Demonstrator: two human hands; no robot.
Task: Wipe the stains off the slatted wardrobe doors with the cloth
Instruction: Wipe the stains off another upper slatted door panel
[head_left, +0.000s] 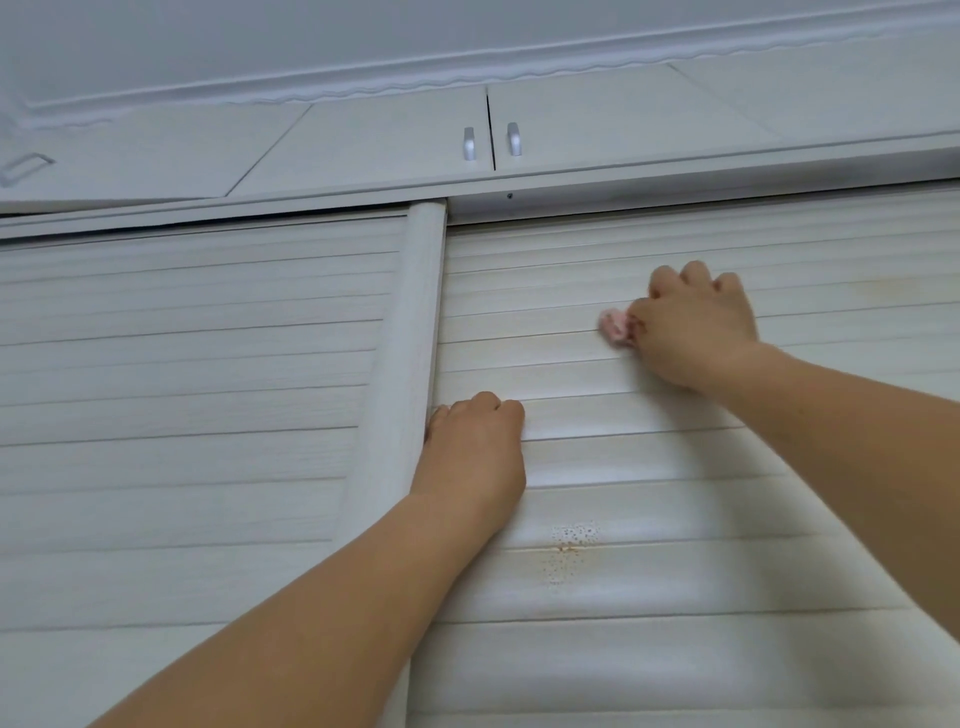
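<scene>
R hand (696, 327) grips a small pink cloth (615, 326), bunched up & pressed vs the slats of the R wardrobe door (675, 467), upper part. L hand (475, 447) holds nothing, fingers curled w/ knuckles on the same door just beside the vertical frame edge (410, 364) of the L door (182, 389). Brownish speckled stain (569, 548) sits lower on the R door, below the L hand; two silver handles (491, 141) on the cabinets above.

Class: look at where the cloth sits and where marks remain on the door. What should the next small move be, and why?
Probably bring the right hand and its pink cloth down to the brown speckled stain below the left hand. That patch looks unwiped, and the cloth sits well above it.
</scene>
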